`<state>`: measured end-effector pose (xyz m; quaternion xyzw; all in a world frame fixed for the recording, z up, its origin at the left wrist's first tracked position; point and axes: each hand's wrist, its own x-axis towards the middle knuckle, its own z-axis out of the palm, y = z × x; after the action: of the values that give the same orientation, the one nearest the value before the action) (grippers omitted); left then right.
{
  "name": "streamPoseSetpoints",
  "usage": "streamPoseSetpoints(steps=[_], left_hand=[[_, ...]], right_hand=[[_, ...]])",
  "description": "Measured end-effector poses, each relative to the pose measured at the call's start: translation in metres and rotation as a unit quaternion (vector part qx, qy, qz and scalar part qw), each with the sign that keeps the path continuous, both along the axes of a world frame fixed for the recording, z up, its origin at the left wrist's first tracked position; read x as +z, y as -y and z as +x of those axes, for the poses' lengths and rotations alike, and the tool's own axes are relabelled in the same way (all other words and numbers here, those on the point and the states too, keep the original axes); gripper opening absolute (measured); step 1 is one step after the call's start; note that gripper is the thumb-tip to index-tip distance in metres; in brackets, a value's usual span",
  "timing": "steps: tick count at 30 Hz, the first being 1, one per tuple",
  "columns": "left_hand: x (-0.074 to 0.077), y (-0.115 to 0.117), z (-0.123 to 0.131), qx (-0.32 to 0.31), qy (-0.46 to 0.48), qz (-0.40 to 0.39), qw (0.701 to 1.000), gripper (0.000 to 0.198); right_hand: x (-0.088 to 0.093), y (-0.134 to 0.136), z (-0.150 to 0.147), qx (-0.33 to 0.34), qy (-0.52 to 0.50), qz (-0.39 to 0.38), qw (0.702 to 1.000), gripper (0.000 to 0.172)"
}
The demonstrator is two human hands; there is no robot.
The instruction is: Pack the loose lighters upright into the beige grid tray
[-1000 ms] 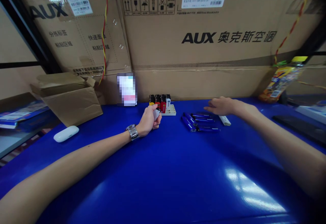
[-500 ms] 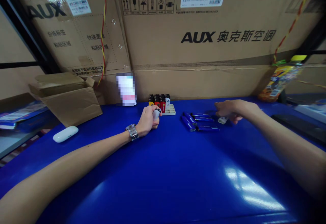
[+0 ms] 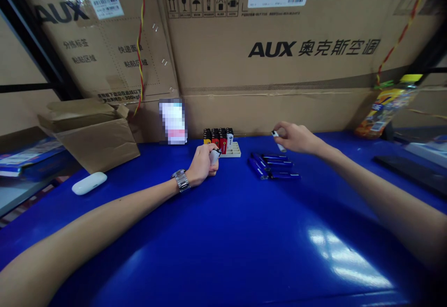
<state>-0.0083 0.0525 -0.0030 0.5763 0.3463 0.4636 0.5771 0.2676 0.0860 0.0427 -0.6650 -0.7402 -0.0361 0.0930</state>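
Observation:
My left hand (image 3: 201, 165), with a metal watch at its wrist, is closed around a white lighter (image 3: 214, 157) just in front of the tray. Above the blue table, behind the blue lighters, my right hand (image 3: 296, 137) pinches another white lighter (image 3: 280, 146), which tilts downward. The pale tray (image 3: 236, 151) has small compartments. Rows of yellow, red and white lighters (image 3: 222, 141) stand upright in its left part, partly hidden by my left hand. Several blue lighters (image 3: 284, 175) lie loosely on the table between my hands.
A tall cardboard box (image 3: 279, 78) rises behind the table (image 3: 223, 242). A phone with a blurred screen (image 3: 173, 121) leans against it. At the left are an open carton (image 3: 99, 141) and a white case (image 3: 89, 183). A drink bottle (image 3: 386, 109) and a black flat object (image 3: 412, 174) are at the right.
My right hand has lifted a white lighter off the table beside the blue lighters and moved left and back with it. The left hand has stayed in place.

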Motion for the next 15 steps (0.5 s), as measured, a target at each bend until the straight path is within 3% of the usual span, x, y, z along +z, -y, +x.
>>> streamPoseSetpoints(steps=[3, 6, 10, 15], left_hand=[[0.0, -0.001, 0.0, 0.001, -0.001, 0.0, 1.0, 0.025], [0.0, 0.0, -0.001, 0.0, -0.004, -0.003, 1.0, 0.024], [0.0, 0.0, -0.001, -0.001, -0.009, 0.004, 1.0, 0.023], [-0.001, 0.0, 0.0, 0.002, -0.005, 0.009, 1.0, 0.022]], right_hand=[[0.006, 0.013, -0.021, 0.08, -0.122, 0.035, 0.989, 0.031], [0.004, 0.03, -0.047, 0.16, -0.168, 0.028, 0.972, 0.03], [-0.011, 0.047, -0.077, 0.244, -0.147, -0.036, 0.958, 0.03], [-0.026, 0.057, -0.092, 0.276, -0.089, -0.019, 0.957, 0.025]])
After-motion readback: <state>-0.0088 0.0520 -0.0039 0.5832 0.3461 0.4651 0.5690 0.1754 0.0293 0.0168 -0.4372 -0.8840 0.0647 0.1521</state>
